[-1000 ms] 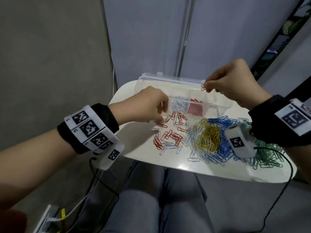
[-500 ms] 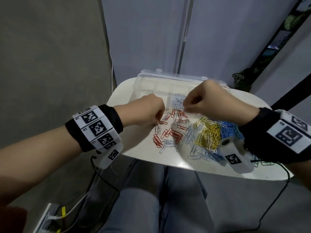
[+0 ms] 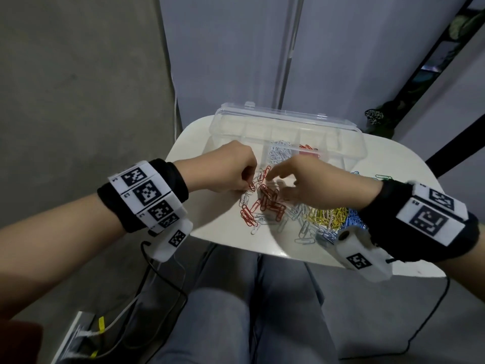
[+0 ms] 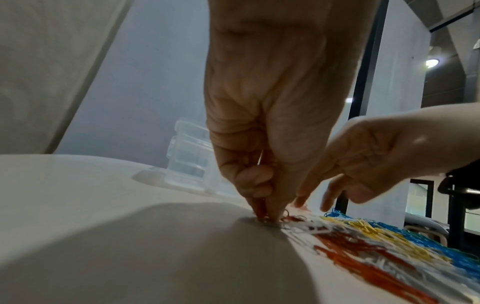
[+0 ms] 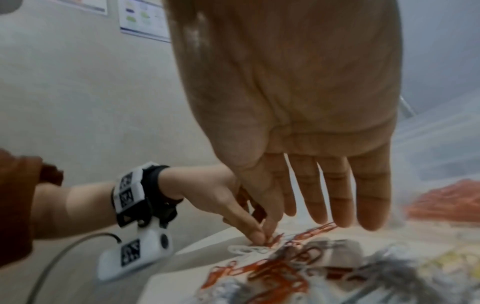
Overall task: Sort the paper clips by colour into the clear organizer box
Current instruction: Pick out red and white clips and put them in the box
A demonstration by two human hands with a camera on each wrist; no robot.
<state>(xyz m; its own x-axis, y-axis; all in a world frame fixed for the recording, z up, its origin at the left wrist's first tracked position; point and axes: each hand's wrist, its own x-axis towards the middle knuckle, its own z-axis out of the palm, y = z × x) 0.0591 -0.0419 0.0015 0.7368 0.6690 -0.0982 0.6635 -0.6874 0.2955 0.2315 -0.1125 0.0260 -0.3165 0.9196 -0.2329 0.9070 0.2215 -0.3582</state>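
Left hand [image 3: 231, 170] is down at the near-left edge of the clip pile, fingers curled in tight with the fingertips [image 4: 262, 209] pinching red paper clips [image 3: 265, 203] right at the table surface; the left wrist view shows red wire caught between thumb and finger, and there look to be a few more reds tucked up in the curled palm, though that part's hard to make out. Right hand [image 3: 315, 183] is just beside it, hovering over the same red patch with the fingers [image 5: 335, 191] spread out straight and relaxed, pointing down at the clips and holding nothing. The two hands are nearly touching over the reds. Mixed in with the reds are loose white paper clips [image 3: 256, 228], then further to the right there's a yellow bunch [image 3: 328, 218] and a blue bunch [image 3: 353, 219], partly hidden under the right wrist and its camera. The clear organizer box [image 3: 351, 143] sits open at the far side of the small white table [image 3: 210, 219], just behind the hands, with sorted white clips [image 3: 279, 153] in one compartment and sorted red clips [image 3: 309, 153] in the one right next to it. The person's knees in grey trousers [image 3: 236, 311] show under the near edge of the table.
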